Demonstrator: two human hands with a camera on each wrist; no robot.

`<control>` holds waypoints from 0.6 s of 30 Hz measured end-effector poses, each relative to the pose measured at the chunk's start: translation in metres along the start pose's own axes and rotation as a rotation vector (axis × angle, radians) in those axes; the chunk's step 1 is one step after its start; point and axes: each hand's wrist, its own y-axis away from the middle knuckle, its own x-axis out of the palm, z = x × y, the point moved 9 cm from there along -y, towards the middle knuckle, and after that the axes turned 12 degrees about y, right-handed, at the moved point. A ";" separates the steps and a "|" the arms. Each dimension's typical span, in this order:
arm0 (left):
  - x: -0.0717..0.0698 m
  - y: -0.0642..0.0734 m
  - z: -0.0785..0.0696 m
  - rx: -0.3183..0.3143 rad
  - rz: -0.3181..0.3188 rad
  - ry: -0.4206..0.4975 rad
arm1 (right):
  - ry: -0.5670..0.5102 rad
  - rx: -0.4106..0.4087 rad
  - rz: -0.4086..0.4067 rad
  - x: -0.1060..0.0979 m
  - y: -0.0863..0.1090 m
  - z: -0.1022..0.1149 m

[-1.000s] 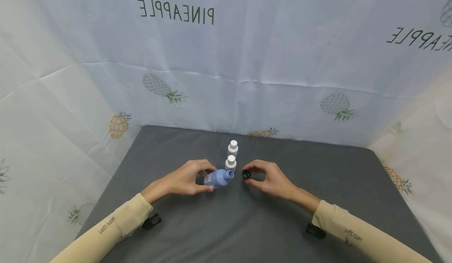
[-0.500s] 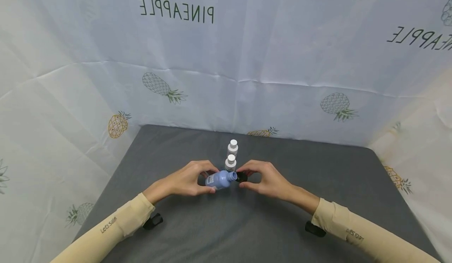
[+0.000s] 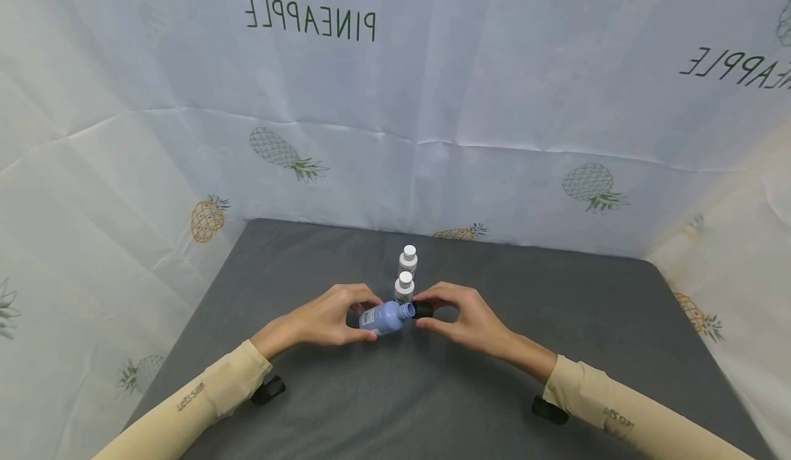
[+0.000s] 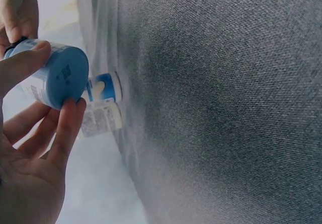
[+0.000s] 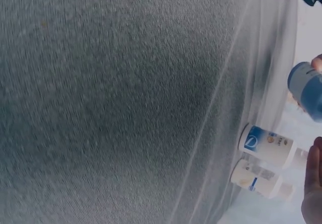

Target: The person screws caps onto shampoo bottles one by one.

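My left hand [image 3: 334, 316] grips a blue bottle [image 3: 383, 318] round its body, thumb on the near side. The bottle is tilted, its open neck facing right; the left wrist view shows its round base [image 4: 68, 78]. In my right hand [image 3: 472, 316], thumb and fingers pinch a black cap [image 3: 423, 309] right at the bottle's mouth. Whether the cap is seated on the neck cannot be told. The right wrist view catches only part of the bottle [image 5: 307, 90] and some fingers [image 5: 313, 171] at its edge.
Two white capped bottles, a nearer one [image 3: 404, 287] and a farther one [image 3: 408, 261], stand upright just behind the hands on the dark grey cloth-covered table [image 3: 525, 288]. A pale curtain [image 3: 494, 103] with pineapple prints hangs behind the table.
My right hand has moved left, turning the black cap from facing up to facing the bottle's mouth. The blue bottle has shifted slightly right in my left hand.
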 end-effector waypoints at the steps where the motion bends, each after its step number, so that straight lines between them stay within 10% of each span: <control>1: 0.000 0.000 0.000 -0.002 0.000 -0.001 | -0.005 0.004 -0.011 0.000 0.001 0.000; 18: 0.003 -0.006 0.001 -0.041 0.021 -0.001 | -0.056 -0.027 -0.105 0.002 0.000 0.007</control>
